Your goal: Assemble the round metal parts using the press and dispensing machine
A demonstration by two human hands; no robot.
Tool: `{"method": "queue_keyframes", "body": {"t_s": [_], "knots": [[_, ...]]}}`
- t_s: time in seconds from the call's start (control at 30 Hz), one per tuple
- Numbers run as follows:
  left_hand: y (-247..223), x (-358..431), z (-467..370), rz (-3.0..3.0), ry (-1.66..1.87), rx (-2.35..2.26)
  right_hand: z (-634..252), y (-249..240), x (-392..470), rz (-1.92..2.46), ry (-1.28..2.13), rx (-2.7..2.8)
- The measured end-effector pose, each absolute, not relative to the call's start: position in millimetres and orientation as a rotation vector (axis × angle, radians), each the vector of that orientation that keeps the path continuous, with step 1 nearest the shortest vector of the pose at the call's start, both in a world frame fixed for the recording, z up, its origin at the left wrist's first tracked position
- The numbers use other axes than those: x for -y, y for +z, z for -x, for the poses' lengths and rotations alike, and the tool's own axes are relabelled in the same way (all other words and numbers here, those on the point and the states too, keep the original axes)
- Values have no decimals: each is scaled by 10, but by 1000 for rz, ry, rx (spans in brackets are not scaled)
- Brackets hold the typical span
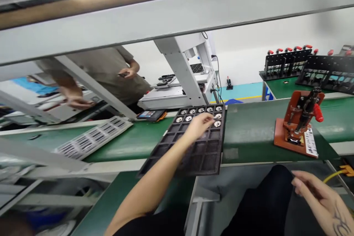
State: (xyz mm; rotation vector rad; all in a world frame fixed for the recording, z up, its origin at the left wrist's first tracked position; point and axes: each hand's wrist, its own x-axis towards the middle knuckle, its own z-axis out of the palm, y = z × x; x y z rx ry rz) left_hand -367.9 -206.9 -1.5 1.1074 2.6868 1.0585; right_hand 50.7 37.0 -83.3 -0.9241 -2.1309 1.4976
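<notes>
Black tray (206, 170), centre frame, its compartments apparently keeping the round metal parts (217, 124) apart; filled ones sit towards its far end. Left hand (199, 123) over them, fingers narrow, likely for small pieces; can't tell if gripping. Right hand (318, 197), lower right, fingertips close, contents unclear. Clamp fixture (298, 118) upright at right, its wide base probably steadying it.

Black sleeve (156, 225), black legwear (258, 208) and a dark, curving tattoo (339, 221) at the base of the right hand (318, 199).
</notes>
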Motion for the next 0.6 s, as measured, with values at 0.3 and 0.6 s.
{"method": "queue_keyframes", "body": {"t_s": [0.3,0.6], "knots": [[-286,3252,4588,-834,553,-3028,-812,-1239,-561,1103,1512,2104],[-215,2660,4388,-983,405,-3027,-1083,-1201,-417,1192,1589,2098]]}}
